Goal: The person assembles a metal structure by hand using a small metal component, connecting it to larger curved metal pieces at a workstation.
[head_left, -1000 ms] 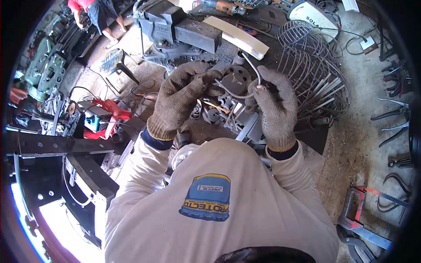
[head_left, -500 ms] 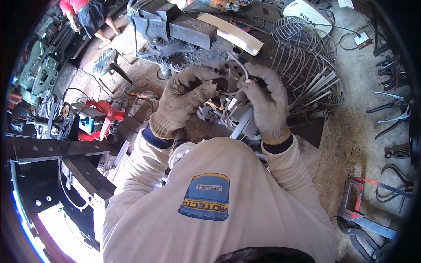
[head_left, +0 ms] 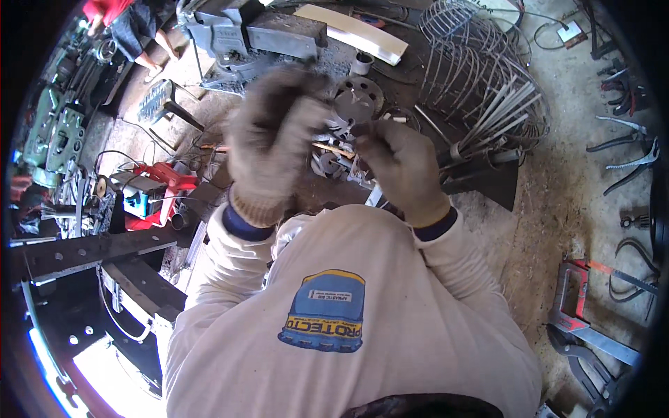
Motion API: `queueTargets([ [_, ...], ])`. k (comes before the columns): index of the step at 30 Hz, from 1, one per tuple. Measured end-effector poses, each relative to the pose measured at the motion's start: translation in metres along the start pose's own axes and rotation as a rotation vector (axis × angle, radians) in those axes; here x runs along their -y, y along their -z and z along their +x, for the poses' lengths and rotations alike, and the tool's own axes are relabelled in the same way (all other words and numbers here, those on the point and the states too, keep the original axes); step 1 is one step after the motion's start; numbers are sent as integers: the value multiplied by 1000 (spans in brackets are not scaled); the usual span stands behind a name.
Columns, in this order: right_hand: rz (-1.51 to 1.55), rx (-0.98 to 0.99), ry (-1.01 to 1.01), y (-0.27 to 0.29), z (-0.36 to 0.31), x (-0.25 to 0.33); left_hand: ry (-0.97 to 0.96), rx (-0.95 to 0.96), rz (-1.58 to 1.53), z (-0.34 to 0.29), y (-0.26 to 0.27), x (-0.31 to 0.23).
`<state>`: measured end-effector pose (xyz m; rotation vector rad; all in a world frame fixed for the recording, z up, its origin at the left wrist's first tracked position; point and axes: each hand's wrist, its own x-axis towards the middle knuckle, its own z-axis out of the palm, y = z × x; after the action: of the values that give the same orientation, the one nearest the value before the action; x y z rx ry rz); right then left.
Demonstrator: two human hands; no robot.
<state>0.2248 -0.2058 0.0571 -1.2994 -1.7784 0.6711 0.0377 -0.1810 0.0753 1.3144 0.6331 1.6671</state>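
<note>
Both my hands wear worn, stained knitted gloves and are raised in front of my chest over a workbench. My left hand (head_left: 268, 150) is smeared by motion, and its fingers cannot be made out clearly. A little to its right, my right hand (head_left: 405, 167) has its fingers drawn together in a pinch; what they hold, if anything, is hidden. Just beyond the fingertips lies a round metal plate with holes (head_left: 369, 89). A short piece of pipe (head_left: 362, 63) stands behind it. Small metal scraps (head_left: 327, 164) show between and below my hands.
A bench vise (head_left: 226, 42) stands at far left, beside a pale board (head_left: 352, 33). Bent wire framework (head_left: 460, 70) and a bundle of rods (head_left: 498, 115) lie on the right. Pliers (head_left: 631, 150) and a red hacksaw (head_left: 573, 299) rest on the right-hand floor. A person (head_left: 132, 28) is at far left.
The curved metal rod that both hands held is no longer clearly visible. My hands have moved apart, the left one shifting left and blurring; the right has moved slightly left and lower.
</note>
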Motion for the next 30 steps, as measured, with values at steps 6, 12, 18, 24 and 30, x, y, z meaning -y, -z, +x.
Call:
queueTargets([
  [6,852,0,-488,8,-7,-12,180,-40,173,13,42,10],
  [12,849,-61,-487,12,-18,-25,505,179,55,-13,11,37],
  [18,811,-90,-553,26,-53,-37,750,351,66,-24,-28,64],
  [24,571,-316,-667,46,-114,-68,969,595,82,-39,-86,93],
  [30,488,-639,-844,65,-156,-100,1022,1026,207,-61,-121,137],
])
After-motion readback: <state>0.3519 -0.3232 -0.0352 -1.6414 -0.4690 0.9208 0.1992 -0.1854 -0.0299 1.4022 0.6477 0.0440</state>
